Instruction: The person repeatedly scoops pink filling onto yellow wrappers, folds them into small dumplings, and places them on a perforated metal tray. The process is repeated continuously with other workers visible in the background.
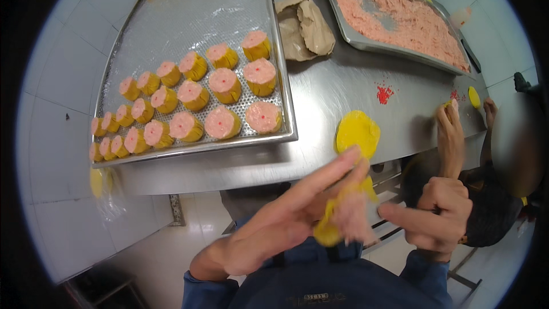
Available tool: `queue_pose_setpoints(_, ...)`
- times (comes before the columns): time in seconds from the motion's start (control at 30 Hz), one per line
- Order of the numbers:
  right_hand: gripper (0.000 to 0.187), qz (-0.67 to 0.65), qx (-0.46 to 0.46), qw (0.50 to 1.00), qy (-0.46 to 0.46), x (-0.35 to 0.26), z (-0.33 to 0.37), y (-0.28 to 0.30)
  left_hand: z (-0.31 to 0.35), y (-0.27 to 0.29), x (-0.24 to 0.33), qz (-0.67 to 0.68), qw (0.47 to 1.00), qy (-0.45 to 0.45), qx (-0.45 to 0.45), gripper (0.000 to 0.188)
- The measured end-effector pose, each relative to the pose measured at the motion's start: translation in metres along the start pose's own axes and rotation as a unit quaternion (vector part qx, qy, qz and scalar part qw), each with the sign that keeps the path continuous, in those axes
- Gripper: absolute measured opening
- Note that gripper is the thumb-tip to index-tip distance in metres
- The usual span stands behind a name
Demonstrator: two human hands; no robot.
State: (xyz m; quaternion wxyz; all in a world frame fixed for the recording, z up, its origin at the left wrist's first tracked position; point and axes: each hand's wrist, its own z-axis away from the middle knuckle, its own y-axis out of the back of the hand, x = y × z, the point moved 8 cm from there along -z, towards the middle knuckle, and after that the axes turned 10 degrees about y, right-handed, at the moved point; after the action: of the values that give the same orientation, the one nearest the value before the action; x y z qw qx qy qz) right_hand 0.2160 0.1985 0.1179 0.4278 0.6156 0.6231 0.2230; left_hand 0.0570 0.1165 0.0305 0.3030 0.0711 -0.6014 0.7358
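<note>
Over the table's front edge, my left hand [286, 217] cradles a yellow dumpling wrapper [327, 230] between its curled fingers and thumb. A lump of pink filling [351, 217], smeared by motion, bulges from the wrapper. Close by on the right is my right hand [437, 214], its fingers curled and the index finger stretched toward the filling. Whatever those curled fingers grip is hidden. Just beyond my left fingertips, a round yellow wrapper [357, 130] lies on the steel table [320, 91].
To the left, a perforated metal tray [189, 28] bears rows of yellow-wrapped dumplings [222, 121] with pink tops and red dots. Crumpled brown paper [306, 28] lies beside a pan [366, 43] of pink filling. Red bits [384, 94] dot the table. A co-worker's hand [450, 131] works at right.
</note>
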Motion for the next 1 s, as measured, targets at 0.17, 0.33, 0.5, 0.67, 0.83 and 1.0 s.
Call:
queue_pose_setpoints(0.17, 0.043, -0.137, -0.049, 0.985, 0.097, -0.012, 0.000, -0.004, -0.008, 0.024, 0.002, -0.534, 0.844, 0.007, 0.052, 0.044)
queue_pose_setpoints(0.33, 0.048, -0.027, -0.176, 0.978, 0.112, -0.029, -0.006, -0.017, -0.012, 0.020, -0.006, -0.474, 0.875, -0.094, -0.028, 0.045)
queue_pose_setpoints(0.5, 0.055, -0.018, -0.193, 0.974, 0.119, -0.034, -0.012, -0.021, -0.008, 0.015, -0.009, -0.466, 0.881, -0.082, -0.015, 0.038)
queue_pose_setpoints(0.67, 0.052, -0.031, -0.194, 0.969, 0.152, -0.037, -0.019, -0.026, -0.002, 0.010, -0.005, -0.498, 0.865, -0.058, -0.017, 0.034)
queue_pose_setpoints(0.83, 0.050, -0.041, -0.166, 0.971, 0.168, -0.038, -0.019, -0.028, -0.003, 0.006, -0.008, -0.517, 0.854, -0.043, -0.033, 0.029)
queue_pose_setpoints(1.0, 0.046, -0.048, -0.119, 0.982, 0.138, -0.026, -0.012, -0.024, 0.001, 0.020, -0.004, -0.545, 0.837, -0.014, 0.032, 0.029)
